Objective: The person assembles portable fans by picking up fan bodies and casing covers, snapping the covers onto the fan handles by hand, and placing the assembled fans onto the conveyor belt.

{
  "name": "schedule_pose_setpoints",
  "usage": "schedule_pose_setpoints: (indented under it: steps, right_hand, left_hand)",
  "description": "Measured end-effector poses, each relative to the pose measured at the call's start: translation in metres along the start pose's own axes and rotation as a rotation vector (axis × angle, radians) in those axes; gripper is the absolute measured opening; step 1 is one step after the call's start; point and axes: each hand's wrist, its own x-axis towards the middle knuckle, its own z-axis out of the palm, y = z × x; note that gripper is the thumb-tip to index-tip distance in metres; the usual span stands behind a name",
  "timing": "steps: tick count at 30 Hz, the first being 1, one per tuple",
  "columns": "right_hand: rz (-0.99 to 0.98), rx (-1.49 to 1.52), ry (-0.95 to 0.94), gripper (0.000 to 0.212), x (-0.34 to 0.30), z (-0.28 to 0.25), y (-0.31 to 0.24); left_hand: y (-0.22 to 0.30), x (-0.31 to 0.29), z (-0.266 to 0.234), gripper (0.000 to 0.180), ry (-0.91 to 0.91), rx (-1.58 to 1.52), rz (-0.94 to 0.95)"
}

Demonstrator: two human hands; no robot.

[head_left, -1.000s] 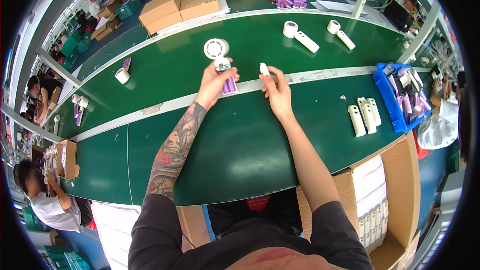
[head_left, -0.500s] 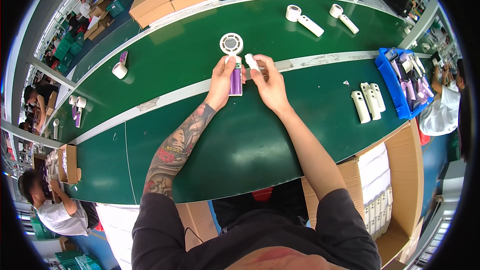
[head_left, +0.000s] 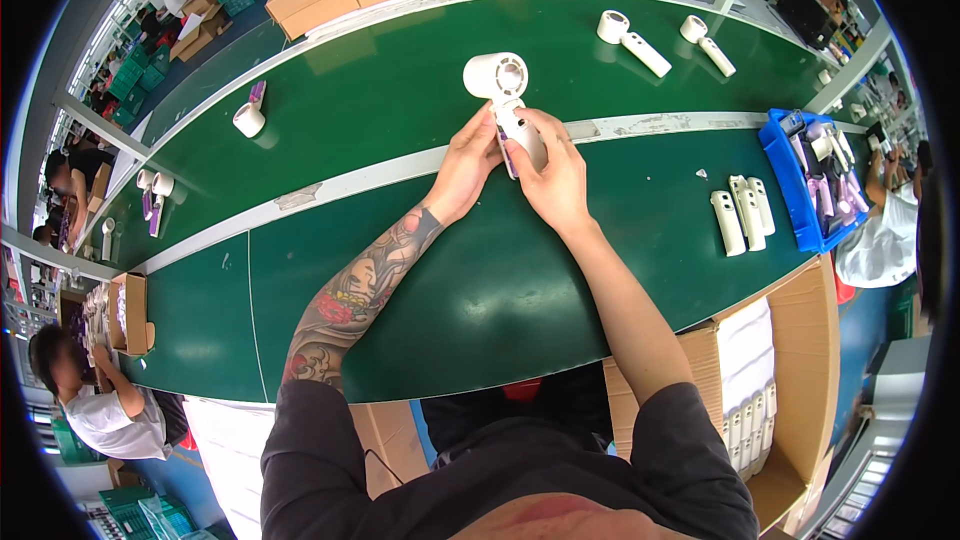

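Ahead of me, over the worktable's pale strip, I hold a white handheld fan [head_left: 484, 77] with its round head away from me. My left hand [head_left: 464, 168] grips the handle from the left, its fingers closed. On the other side my right hand [head_left: 557, 180] is closed round a white handle cover [head_left: 527, 137], which lies against the handle. A purple battery [head_left: 507, 152] shows along the handle's left edge. Whether the cover is fully seated cannot be made out. Several loose white covers [head_left: 744, 212] lie on the table to the right.
A blue bin [head_left: 786, 178] of fan parts stands at the right table edge, above a cardboard box [head_left: 812, 360] holding more covers. On the green belt [head_left: 380, 80] are other fans [head_left: 640, 52] and a fan with exposed battery [head_left: 249, 118]. Co-workers sit on both sides.
The fan has turned so its head faces right. My right hand has brought the cover from beside the handle onto it, hiding most of the battery.
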Motion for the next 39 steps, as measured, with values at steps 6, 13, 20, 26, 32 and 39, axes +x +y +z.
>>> schedule_pose_setpoints:
  steps: [6,13,20,26,32,39]
  right_hand:
    - [-0.014,-0.027,-0.068,0.049,-0.007,0.002,0.01]
    - [-0.107,-0.077,-0.121,0.057,-0.013,0.0,0.013]
    - [0.215,0.235,-0.165,0.062,-0.006,-0.001,0.009]
    - [0.166,0.019,-0.263,0.06,0.001,-0.009,0.015]
    - [0.205,0.059,-0.261,0.058,-0.008,-0.007,0.018]
    - [0.252,-0.023,-0.323,0.054,0.001,-0.016,0.001]
  left_hand:
    - [-0.005,-0.003,-0.002,0.044,-0.031,0.078,0.023]
    - [-0.01,0.003,-0.011,0.046,-0.085,0.186,0.118]
    - [0.003,0.006,-0.005,0.049,-0.113,0.321,0.081]
    - [-0.004,0.011,-0.004,0.052,-0.089,0.63,0.324]
    - [-0.009,0.016,-0.006,0.058,-0.236,0.448,0.22]
    - [-0.001,0.016,-0.011,0.06,-0.25,0.542,0.042]
